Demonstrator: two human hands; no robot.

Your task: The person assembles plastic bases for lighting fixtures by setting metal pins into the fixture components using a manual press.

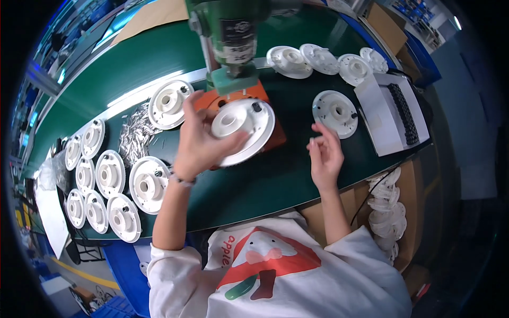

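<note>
My left hand (204,142) is closed around a round white plastic disc (261,127) with a raised hollow hub and a small black part near its rim. The disc is tilted above an orange block (259,92), beneath the head of a green press-like machine (234,79). My right hand (326,161) is raised above the right of the table, fingers loosely bent and apart, with nothing visible in them. Just beyond its fingertips lies another white disc (335,114), flat on the green table.
Several white discs (110,175) lie at the left, beside a heap of thin metal pins (139,135). More discs (290,62) line the back right. A white box (384,119) holding a black strip stands at the right edge. White parts (387,212) fill a carton below.
</note>
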